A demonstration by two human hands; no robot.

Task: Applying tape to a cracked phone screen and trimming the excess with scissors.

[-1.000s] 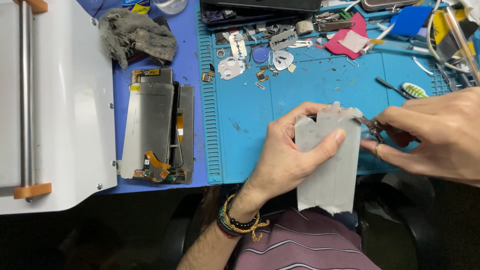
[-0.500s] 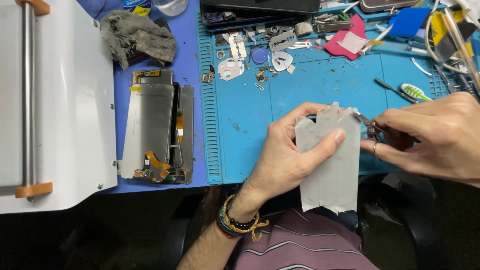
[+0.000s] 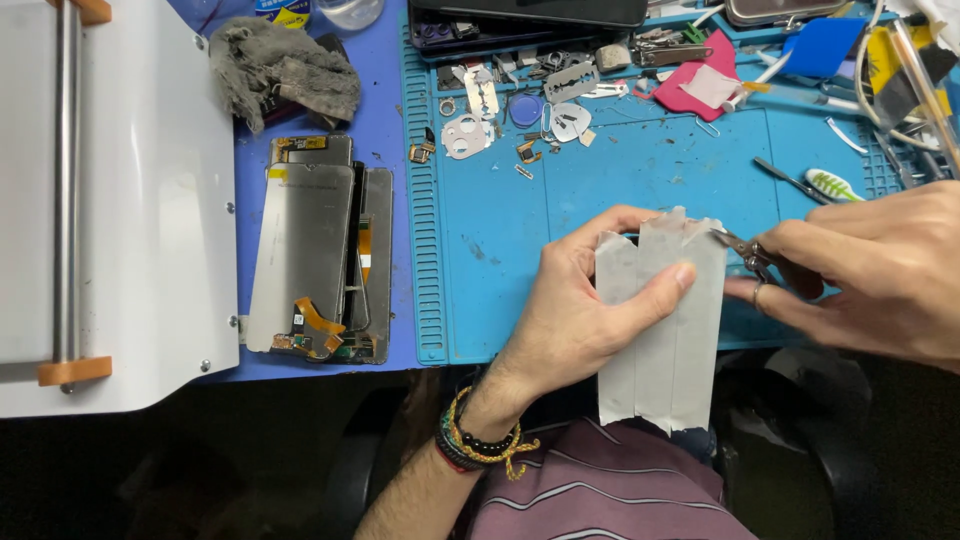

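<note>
My left hand (image 3: pixel 575 310) grips a flat panel covered in strips of pale grey tape (image 3: pixel 665 330), thumb across its front, held upright over the near edge of the blue work mat (image 3: pixel 480 260). My right hand (image 3: pixel 880 275) holds small metal scissors (image 3: pixel 745 250), whose tips touch the upper right corner of the taped panel. Beaded bracelets sit on my left wrist.
Two bare phone screen panels (image 3: pixel 320 255) with orange flex cables lie left of the mat. A white machine (image 3: pixel 110 200) with a metal bar stands at far left. A grey rag (image 3: pixel 285 75), small metal parts (image 3: pixel 520 105), a toothbrush (image 3: pixel 825 185) and a red cloth (image 3: pixel 700 85) lie farther back.
The scissors' tips have stayed at the panel's upper right corner, with my right hand shifting slightly. My left hand holds the panel still.
</note>
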